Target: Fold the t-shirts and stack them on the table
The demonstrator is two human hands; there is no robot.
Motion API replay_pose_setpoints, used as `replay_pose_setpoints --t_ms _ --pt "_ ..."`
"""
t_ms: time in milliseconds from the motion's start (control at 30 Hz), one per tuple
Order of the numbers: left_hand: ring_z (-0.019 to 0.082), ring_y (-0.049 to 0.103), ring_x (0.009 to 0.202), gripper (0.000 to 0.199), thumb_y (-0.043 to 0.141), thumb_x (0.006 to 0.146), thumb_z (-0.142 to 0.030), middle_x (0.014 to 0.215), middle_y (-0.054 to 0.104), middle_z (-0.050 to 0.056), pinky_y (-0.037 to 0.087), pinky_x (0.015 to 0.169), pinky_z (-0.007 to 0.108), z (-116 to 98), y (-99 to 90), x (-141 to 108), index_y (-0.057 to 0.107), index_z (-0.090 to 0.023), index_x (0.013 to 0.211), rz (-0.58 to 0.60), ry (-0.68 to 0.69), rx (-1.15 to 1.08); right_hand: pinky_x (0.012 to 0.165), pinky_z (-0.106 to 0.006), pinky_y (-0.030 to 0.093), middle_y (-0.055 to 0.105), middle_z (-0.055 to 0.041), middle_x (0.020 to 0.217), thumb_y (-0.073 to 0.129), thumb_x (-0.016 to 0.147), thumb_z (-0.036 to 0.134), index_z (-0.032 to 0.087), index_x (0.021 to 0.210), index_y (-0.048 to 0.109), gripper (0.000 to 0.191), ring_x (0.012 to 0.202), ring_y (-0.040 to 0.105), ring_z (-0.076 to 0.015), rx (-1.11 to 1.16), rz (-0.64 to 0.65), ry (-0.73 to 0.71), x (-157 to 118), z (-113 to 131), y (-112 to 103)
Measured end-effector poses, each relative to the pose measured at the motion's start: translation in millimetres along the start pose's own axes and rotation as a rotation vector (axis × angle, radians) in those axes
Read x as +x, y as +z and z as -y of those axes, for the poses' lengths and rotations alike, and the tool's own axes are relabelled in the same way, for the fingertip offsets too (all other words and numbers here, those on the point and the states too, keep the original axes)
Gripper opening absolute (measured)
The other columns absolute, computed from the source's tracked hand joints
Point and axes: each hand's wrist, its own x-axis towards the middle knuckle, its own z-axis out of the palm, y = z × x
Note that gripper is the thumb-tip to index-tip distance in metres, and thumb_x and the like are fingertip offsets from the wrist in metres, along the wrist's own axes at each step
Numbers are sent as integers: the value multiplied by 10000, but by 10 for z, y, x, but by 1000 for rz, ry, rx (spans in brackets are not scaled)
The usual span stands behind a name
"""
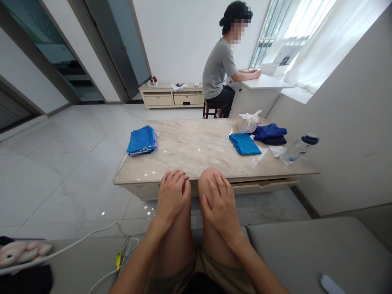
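The left hand and right hand rest on the knees, fingers loosely curled and holding nothing, just short of the marble table and its folded blue cloth.

The table top is polished marble, smooth and glossy with pale veining. The folded clothes are soft matt cloth. The bag is thin, crinkled white plastic, and the bottle is clear, shiny plastic. The floor tiles gleam, while the couch has matt grey upholstery.
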Motion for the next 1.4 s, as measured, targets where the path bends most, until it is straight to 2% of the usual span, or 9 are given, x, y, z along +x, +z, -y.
replay_pose_setpoints --t_ms 267,800,1400 --pt "316 712 1329 272 553 1058 -207 1281 834 85 452 1267 582 16 0 -12 819 -243 1107 -11 -5 1 1294 -653 446 422 -140 1790 627 1038 251 228 1738 396 738 1652 376 -385 9 -17 4 -1 -25 7" --pt "321 703 1338 272 547 1058 -215 1288 832 86 448 1268 586 111 -29 -42 811 -231 1122 -16 -4 7 1295 -643 447 441 -145 1777 634 1047 258 221 1696 449 676 1643 389 -378 5 -21 30 6 -14 -34" --pt "314 699 1337 274 543 1062 -220 1287 833 84 441 1270 575 98 -38 -41 810 -235 1119 -21 -16 0 1291 -653 448 443 -153 1772 636 1047 262 218 1696 452 676 1642 385 -381 21 -29 28 4 -28 -20"
